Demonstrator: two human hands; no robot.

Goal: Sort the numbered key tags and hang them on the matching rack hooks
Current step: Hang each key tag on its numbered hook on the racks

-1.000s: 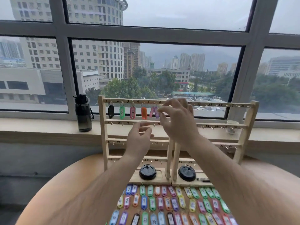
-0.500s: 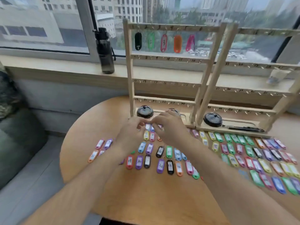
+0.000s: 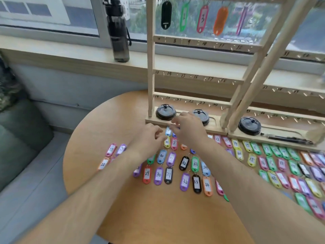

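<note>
Sofa: A grey-green sofa [image 3: 21, 131] is seen at the far left, beside the table.
Bottle: A dark bottle [image 3: 119, 32] is stood upright on the window sill [image 3: 70, 57], left of the racks.
Table: A round wooden table [image 3: 158, 217] is covered with many key tags [image 3: 195, 163]. They are laid flat in rows, and each is marked with a number.
Loose tags: A pink tag [image 3: 110, 149], a purple tag [image 3: 121, 149] and an orange tag [image 3: 103, 163] are laid a little apart from the rest, near the table's left edge.
Left hand: The left hand [image 3: 149, 140] is held low over the tags in front of the left rack. Its fingers are bent, with the tips just beside a yellow tag [image 3: 167, 142]. Whether anything is pinched cannot be told, as this spot is blurred.
Right hand: The right hand [image 3: 189, 131] is held just beside the left hand. Its fingers are bent down over a light blue tag [image 3: 168, 131]. Whether that tag is gripped or only touched cannot be told.
Left rack: A wooden left rack [image 3: 150, 67] with numbered hooks is stood at the back of the table. Five tags are hung on its top rail: a black hung tag [image 3: 166, 14], a green hung tag [image 3: 183, 17], a pink hung tag [image 3: 202, 19] marked 3, an orange hung tag [image 3: 220, 21] and a purple hung tag [image 3: 241, 21].
Lids: Round black lids [image 3: 165, 112] are set on the rack bases. One is partly hidden behind the right hand.
Right rack: A right rack [image 3: 281, 115] is stood just beside the left one.
Pen: A dark pen [image 3: 288, 139] is laid on the right rack's base.
</note>
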